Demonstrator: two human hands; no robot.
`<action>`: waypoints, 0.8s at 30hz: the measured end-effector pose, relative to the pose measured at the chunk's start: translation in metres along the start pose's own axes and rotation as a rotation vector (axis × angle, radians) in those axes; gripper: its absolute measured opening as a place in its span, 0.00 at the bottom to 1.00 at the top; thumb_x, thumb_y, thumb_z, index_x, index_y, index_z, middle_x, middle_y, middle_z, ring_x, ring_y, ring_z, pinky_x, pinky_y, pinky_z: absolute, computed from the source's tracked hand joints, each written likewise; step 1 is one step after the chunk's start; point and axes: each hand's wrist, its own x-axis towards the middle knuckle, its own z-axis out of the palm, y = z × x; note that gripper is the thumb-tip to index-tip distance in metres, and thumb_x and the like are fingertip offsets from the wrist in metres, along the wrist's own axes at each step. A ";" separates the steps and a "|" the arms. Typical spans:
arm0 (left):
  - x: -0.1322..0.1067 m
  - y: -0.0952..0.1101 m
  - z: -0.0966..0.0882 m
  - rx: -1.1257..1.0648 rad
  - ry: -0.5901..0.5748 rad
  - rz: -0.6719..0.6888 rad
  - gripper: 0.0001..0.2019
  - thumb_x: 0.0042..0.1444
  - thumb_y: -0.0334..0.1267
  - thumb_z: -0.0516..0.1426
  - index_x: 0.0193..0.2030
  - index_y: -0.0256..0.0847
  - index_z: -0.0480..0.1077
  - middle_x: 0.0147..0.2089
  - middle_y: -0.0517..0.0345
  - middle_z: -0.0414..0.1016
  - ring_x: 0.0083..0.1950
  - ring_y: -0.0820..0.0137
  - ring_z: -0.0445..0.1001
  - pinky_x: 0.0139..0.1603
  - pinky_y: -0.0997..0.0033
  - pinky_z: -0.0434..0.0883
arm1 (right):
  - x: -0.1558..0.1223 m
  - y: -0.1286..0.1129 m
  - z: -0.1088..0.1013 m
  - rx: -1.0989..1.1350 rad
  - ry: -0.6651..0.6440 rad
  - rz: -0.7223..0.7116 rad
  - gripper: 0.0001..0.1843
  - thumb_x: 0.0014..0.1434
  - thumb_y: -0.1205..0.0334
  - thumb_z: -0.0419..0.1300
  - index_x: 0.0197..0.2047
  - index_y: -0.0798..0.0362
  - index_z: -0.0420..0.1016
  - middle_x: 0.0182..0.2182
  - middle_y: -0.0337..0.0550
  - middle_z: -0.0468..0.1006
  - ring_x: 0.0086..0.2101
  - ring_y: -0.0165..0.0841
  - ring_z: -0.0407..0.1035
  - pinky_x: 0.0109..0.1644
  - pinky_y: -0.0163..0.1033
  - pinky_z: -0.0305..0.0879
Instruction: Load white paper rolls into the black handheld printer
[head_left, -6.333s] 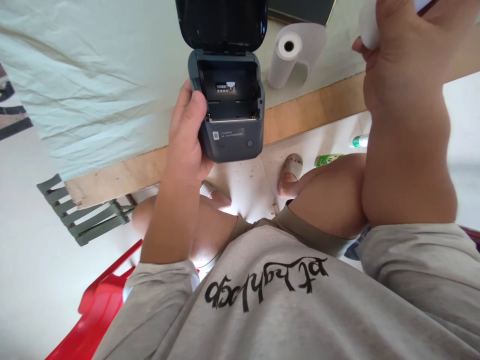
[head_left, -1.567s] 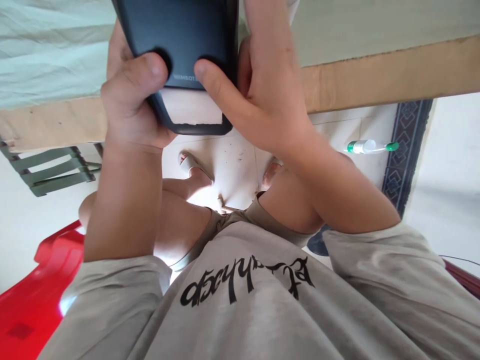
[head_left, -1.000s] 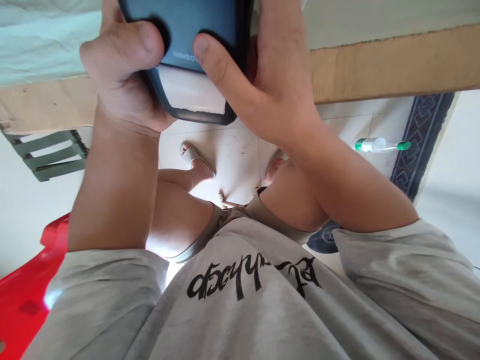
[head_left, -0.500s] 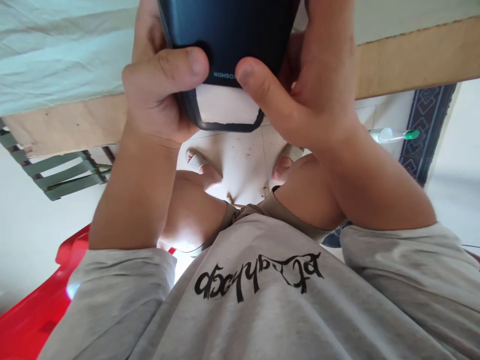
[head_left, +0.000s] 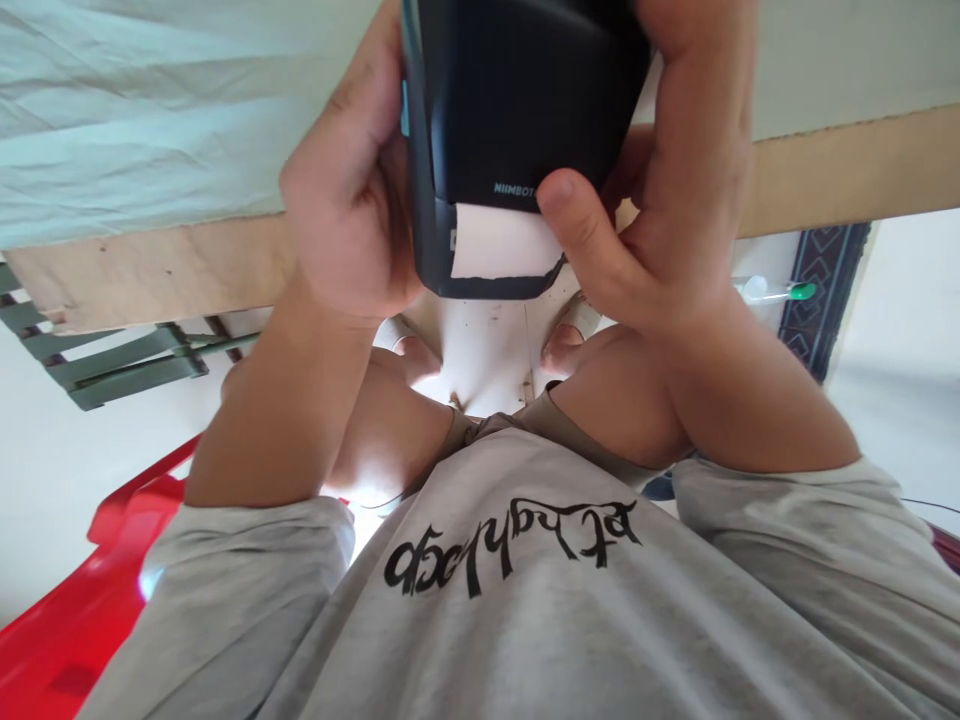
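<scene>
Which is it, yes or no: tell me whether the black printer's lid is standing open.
No, the lid lies down over the printer body, with white paper showing along its lower edge.

The printer lid [head_left: 517,100] has swung down, and the left hand [head_left: 349,215] has taken its thumb off

The single head-worn camera looks forward and down over the shirt [head_left: 517,630], close to the printer [head_left: 525,105].
</scene>
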 end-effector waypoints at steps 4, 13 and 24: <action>0.001 -0.003 0.003 -0.045 -0.133 0.092 0.22 0.65 0.27 0.40 0.23 0.33 0.65 0.22 0.62 0.56 0.37 0.80 0.74 0.37 0.85 0.68 | 0.001 0.003 0.003 -0.212 0.076 -0.197 0.23 0.57 0.55 0.47 0.55 0.50 0.56 0.53 0.36 0.63 0.58 0.26 0.57 0.58 0.34 0.63; 0.002 -0.003 0.002 -0.125 -0.215 0.087 0.21 0.62 0.23 0.39 0.22 0.37 0.64 0.21 0.61 0.58 0.27 0.80 0.65 0.33 0.82 0.67 | -0.004 -0.006 0.004 -0.226 0.063 -0.178 0.24 0.56 0.51 0.48 0.54 0.51 0.57 0.54 0.40 0.60 0.54 0.24 0.59 0.44 0.24 0.68; 0.004 -0.008 0.009 -0.164 -0.329 -0.071 0.22 0.58 0.50 0.43 0.36 0.42 0.73 0.41 0.52 0.72 0.53 0.59 0.69 0.36 0.67 0.75 | 0.011 -0.012 -0.001 0.047 0.274 0.028 0.21 0.52 0.48 0.54 0.38 0.60 0.66 0.33 0.34 0.65 0.24 0.08 0.55 0.28 0.18 0.57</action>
